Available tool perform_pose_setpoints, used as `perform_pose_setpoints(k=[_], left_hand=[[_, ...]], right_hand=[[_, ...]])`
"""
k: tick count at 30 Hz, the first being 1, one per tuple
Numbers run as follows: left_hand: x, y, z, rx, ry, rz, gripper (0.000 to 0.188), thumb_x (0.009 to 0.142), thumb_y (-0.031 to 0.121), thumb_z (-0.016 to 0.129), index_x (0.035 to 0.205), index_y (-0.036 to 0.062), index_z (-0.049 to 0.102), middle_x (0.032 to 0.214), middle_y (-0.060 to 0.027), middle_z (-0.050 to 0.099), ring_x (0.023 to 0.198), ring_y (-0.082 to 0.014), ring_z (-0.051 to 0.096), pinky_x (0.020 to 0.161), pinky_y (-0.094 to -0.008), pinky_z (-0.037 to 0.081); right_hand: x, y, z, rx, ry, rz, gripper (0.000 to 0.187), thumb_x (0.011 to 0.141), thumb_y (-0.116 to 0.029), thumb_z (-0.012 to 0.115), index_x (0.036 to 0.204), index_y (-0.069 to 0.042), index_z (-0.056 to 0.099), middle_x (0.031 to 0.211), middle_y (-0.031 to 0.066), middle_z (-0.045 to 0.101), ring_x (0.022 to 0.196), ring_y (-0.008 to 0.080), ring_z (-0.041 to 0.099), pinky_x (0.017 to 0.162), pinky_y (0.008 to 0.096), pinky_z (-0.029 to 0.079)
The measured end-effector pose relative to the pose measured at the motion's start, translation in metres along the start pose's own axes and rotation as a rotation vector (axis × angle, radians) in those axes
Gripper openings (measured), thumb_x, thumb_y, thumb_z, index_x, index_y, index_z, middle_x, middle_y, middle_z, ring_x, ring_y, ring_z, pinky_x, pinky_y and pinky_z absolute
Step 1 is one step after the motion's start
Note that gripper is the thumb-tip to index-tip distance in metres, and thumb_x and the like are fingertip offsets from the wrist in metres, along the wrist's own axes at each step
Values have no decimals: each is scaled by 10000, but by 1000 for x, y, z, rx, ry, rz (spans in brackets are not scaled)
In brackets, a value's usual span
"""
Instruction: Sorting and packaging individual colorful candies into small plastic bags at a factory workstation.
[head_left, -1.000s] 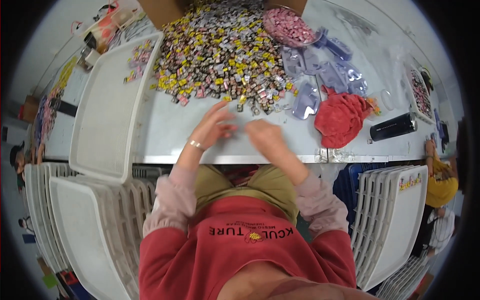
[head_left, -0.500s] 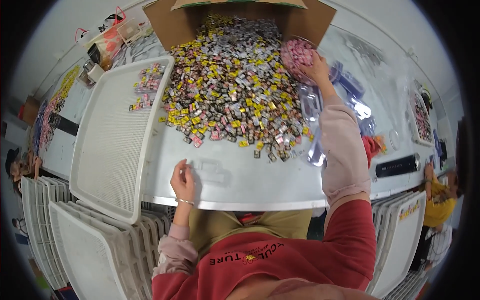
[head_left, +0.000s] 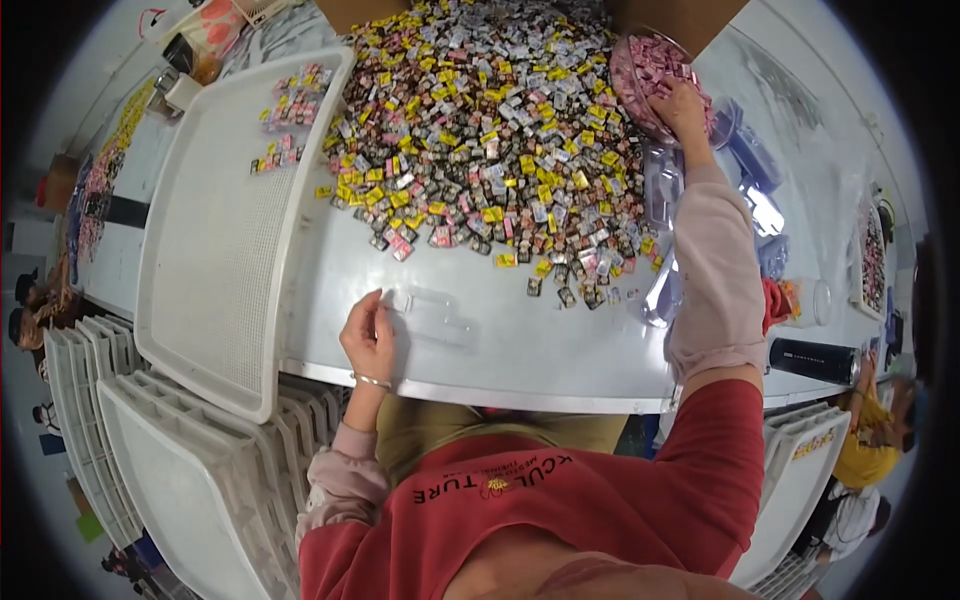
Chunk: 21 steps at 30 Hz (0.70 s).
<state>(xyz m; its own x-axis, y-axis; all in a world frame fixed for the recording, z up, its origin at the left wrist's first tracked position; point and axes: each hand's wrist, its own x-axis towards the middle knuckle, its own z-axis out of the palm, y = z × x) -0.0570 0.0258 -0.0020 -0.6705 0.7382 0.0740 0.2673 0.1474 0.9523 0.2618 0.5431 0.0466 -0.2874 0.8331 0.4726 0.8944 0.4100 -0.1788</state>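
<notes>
My right hand (head_left: 683,107) reaches into a clear round tub (head_left: 622,84) filled with small pink pieces (head_left: 655,62). Its fingertips are down among the pieces, so their grip is hidden. My left hand (head_left: 369,338) rests low over the table, fingers loosely bent and thumb apart, with nothing visible in it. Just right of its fingertips lies a clear plastic blister tray (head_left: 438,318), flat on the table; whether they touch I cannot tell. Beyond it spreads a big heap of small wrapped pieces (head_left: 500,150) in yellow, black, pink and silver.
A white mesh tray (head_left: 215,230) at left holds several filled clear packs (head_left: 295,100). Clear plastic shells (head_left: 665,185) lie beside my right forearm. A black bottle (head_left: 815,358) lies at right. Stacked white trays (head_left: 190,480) stand below the table; a cardboard box (head_left: 690,25) is behind.
The view has shifted, so the heap and tub appear higher and farther right. My right hand stays in the tub; my left hand remains beside the blister tray.
</notes>
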Motion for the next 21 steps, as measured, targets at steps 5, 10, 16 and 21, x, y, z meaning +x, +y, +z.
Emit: perform_pose_setpoints(k=[5, 10, 16, 21], left_hand=[[4, -5, 4, 41, -44, 157, 239, 933, 21, 506, 1133, -11, 635, 912, -52, 588, 626, -70, 526, 541, -206, 423], [2, -4, -8, -36, -2, 79, 296, 952, 70, 442, 1176, 13, 626, 984, -67, 626, 591, -60, 532, 440, -203, 399], [3, -16, -6, -102, 10, 111, 291, 890, 11, 469, 1131, 11, 634, 927, -81, 642, 558, -107, 566, 509, -237, 462], [13, -27, 5, -21, 87, 276, 214, 835, 36, 586, 1032, 13, 666, 892, -75, 635, 607, -115, 566, 554, -251, 480]], right_hand=[[11, 22, -25, 64, 87, 101, 500, 717, -406, 722, 1100, -88, 678, 955, 194, 692, 907, 341, 667, 798, 406, 513], [10, -66, -52, 353, 102, -77, 408, 745, -304, 729, 1074, -69, 678, 939, 127, 714, 842, 222, 681, 756, 327, 521], [-102, -192, -14, 859, -434, -152, 280, 798, -123, 692, 1068, -67, 646, 905, 61, 683, 705, 128, 644, 583, 266, 521], [-141, -232, -11, 484, -291, -415, 507, 759, -400, 754, 1155, -106, 641, 1125, 161, 569, 1026, 312, 580, 886, 383, 480]])
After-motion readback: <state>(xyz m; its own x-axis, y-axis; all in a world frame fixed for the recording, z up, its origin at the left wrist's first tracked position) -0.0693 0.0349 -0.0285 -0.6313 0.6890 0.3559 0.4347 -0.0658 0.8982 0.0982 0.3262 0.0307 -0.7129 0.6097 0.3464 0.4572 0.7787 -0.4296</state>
